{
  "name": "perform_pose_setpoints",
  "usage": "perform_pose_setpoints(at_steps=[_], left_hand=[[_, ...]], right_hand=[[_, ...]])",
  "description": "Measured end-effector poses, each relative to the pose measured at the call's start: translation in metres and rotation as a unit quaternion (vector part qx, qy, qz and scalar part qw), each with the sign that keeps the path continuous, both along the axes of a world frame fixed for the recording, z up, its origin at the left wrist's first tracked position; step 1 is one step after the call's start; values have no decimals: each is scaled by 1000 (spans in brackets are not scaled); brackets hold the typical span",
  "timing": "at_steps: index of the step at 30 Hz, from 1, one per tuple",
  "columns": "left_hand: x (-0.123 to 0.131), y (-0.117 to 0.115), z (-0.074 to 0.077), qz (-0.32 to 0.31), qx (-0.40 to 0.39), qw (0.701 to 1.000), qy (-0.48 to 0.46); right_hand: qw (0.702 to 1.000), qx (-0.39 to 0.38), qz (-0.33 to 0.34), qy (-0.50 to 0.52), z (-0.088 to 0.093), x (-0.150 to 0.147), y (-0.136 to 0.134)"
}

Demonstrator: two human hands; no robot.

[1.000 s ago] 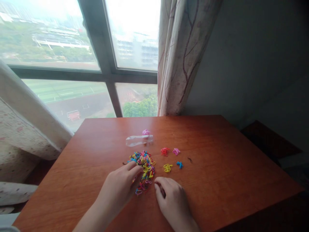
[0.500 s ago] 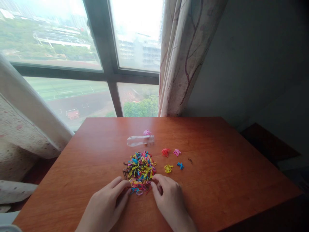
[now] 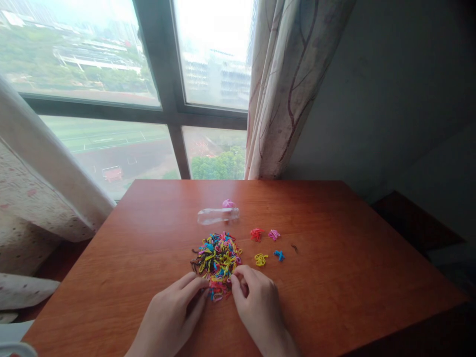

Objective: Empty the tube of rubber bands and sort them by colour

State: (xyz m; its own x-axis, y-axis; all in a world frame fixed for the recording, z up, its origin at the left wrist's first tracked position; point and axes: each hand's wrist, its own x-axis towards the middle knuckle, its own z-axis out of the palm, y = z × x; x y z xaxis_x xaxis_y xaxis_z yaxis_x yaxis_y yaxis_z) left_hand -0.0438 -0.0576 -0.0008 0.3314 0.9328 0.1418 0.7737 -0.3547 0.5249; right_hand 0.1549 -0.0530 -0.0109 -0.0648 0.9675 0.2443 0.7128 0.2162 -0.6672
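Observation:
A mixed heap of small coloured bands (image 3: 217, 255) lies on the brown table (image 3: 334, 282), between and beyond my hands. My left hand (image 3: 178, 305) touches the heap's near left edge, thumb and fingers bent close together. At the near right edge, my right hand (image 3: 258, 302) has its thumb and index finger pinched at the bands; what lies between the tips is too small to name. Right of the heap sit small piles: red (image 3: 256, 234), pink (image 3: 274, 234), yellow (image 3: 261, 259) and blue (image 3: 278, 255). A dark band (image 3: 294, 248) lies farther right.
Behind the heap a clear plastic bottle (image 3: 218, 215) lies on its side, with a pink item (image 3: 228, 203) just beyond it. The window and curtains (image 3: 286, 89) stand past the table's far edge. A white rounded object (image 3: 17, 349) shows at the lower left corner.
My left hand has moved right, pushing into the near left edge of the heap, and the bands there have shifted right. My right hand has moved slightly up and left.

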Motion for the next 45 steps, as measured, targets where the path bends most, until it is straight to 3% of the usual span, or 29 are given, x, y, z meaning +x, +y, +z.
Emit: perform_pose_setpoints(at_steps=[9,15,19,24,32,39,45], left_hand=[[0,1,-3,-6,24,1000,4],[-1,2,-6,-10,45,999,14],[-2,1,-8,-10,48,999,7],[-1,0,-5,13,80,996,-20],[14,-3,5,-6,163,986,-28],[17,1,5,-30,146,988,-32],[15,-1,2,-14,142,989,-38]], right_hand=[[990,-39,-5,132,-7,14,-6],[985,-61,-27,157,-3,28,-5],[979,-96,-4,179,2,30,-5],[981,-96,25,169,5,22,-6],[980,-79,56,174,8,6,-9],[983,-67,65,158,10,3,-8],[982,-69,65,165,12,2,-9]])
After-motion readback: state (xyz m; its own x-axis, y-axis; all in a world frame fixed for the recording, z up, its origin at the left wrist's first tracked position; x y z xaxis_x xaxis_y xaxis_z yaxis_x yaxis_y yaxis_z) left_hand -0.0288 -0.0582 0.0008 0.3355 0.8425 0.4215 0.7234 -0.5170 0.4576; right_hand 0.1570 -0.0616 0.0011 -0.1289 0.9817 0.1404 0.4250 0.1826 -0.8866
